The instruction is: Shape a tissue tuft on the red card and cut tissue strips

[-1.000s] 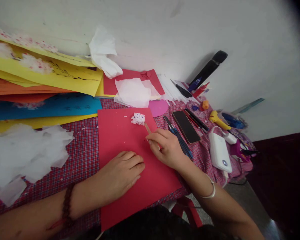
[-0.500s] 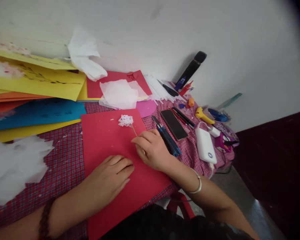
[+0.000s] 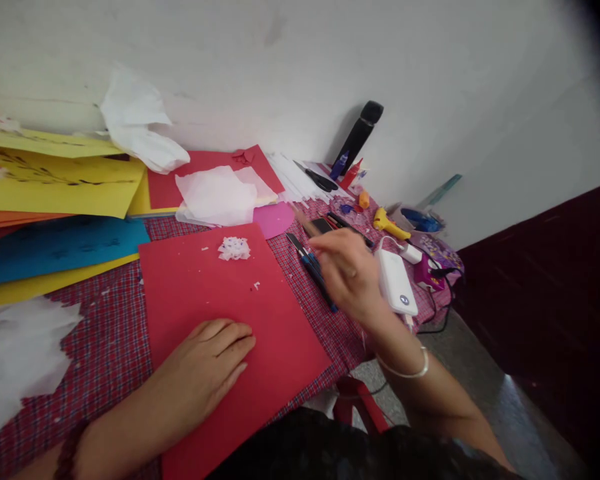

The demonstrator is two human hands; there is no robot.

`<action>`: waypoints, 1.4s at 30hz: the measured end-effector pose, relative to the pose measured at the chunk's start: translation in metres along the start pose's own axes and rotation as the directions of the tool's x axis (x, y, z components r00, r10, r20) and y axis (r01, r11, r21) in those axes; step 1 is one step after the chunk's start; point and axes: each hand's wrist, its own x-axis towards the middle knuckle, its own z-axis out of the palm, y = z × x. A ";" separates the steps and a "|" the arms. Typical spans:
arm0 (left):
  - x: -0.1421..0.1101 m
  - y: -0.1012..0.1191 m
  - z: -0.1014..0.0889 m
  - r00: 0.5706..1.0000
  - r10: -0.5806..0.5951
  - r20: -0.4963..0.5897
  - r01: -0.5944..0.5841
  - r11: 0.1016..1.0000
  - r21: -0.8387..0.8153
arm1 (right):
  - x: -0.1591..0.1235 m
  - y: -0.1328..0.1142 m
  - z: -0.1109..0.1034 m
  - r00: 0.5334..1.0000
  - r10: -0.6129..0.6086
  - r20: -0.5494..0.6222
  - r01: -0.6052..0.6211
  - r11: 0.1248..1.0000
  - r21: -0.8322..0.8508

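My left hand (image 3: 215, 363) lies flat on a sheet of red paper (image 3: 190, 280), fingers stretched out and holding nothing. Raised over the right side of the table, my right hand (image 3: 353, 273) pinches a thin wooden stick (image 3: 306, 223), blurred by motion, pointing up and to the left. A small crumpled clump of white tissue paper (image 3: 235, 249) with dark specks rests on the upper part of the red sheet. Tiny paper scraps are scattered around it. Beneath my right hand are a blue-handled cutter (image 3: 316, 277) and a partly hidden phone (image 3: 323, 225).
Yellow sheets (image 3: 70, 183) and a blue sheet (image 3: 65, 243) lie at left, above torn white tissue (image 3: 25, 360). Behind are folded tissue (image 3: 217, 195) and scissors (image 3: 320, 179). A yellow glue gun (image 3: 391, 224) and white power bank (image 3: 397, 283) lie right.
My right hand has lifted the stick off the tissue clump and moved right, over the phone and cutter. The clump stays on the red paper, and my left hand still lies there. The view has shifted slightly.
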 end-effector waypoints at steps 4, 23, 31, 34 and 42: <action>-0.001 0.000 0.001 1.000 0.016 -0.015 -0.016 1.000 0.025 | 0.015 0.080 -0.046 0.949 0.288 -0.127 -0.292 0.956 -0.011; -0.003 -0.002 0.005 1.000 -0.007 -0.025 0.007 1.000 -0.002 | 0.002 0.203 -0.035 0.766 0.605 0.217 -0.398 0.711 -0.580; 0.005 0.005 -0.007 0.996 -0.044 0.073 0.049 0.997 -0.059 | 0.010 0.157 -0.033 0.823 0.534 -0.194 -0.545 0.839 0.000; 0.004 0.005 -0.007 0.995 -0.057 0.085 0.063 0.996 -0.065 | 0.019 0.115 -0.008 0.690 0.716 -0.106 -0.500 0.578 0.644; 0.003 0.006 -0.009 0.991 -0.065 0.120 0.074 0.995 -0.069 | 0.029 0.032 0.079 0.571 0.669 0.477 -0.672 0.047 0.739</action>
